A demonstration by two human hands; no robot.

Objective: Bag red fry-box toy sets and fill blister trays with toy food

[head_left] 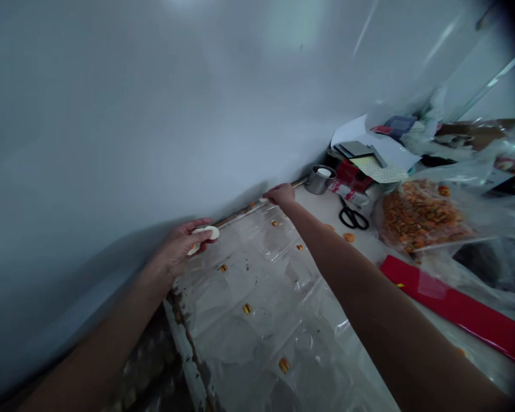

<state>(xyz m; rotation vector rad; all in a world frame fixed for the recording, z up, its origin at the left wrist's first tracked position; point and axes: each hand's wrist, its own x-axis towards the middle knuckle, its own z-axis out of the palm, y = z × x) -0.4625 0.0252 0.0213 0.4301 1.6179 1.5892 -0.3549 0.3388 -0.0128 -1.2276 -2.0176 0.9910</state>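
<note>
Left hand point(182, 243): at the near-wall edge of the desk point(321, 207), fingers half curled, the grip closed on a few flat white discs point(213, 232) under the thumb. The discs overlap and project past the fingers, an arrangement that would appear to leave the outer one exposed for easy picking.

Right hand point(283, 194): stretched to the desk's far edge, beside the wall point(154, 114), fingertips drawn together at a small white piece point(263, 200). The gap looks narrow; whether the piece is pinched or merely touched cannot be told.

Between the forearms, transparent plastic bags point(227, 337) lie flat and overlapping. Small striped orange pieces point(247, 309) sit well apart on them, judged to be spaced one to a bag, though the bag outlines are partly unclear. Flat placement presumably keeps each bag within reach and its piece from rolling.

Right of the right forearm: a metal-coloured tin point(320, 182) with white round matter at its mouth, near the wall; black-handled scissors point(352, 218), loops towards the person, convenient for picking up; a large plastic bag of orange pieces point(424, 214), apparently a bulk supply kept aside; and a red strip point(455, 309), lying lengthwise beside the forearm, purpose not evident
</note>
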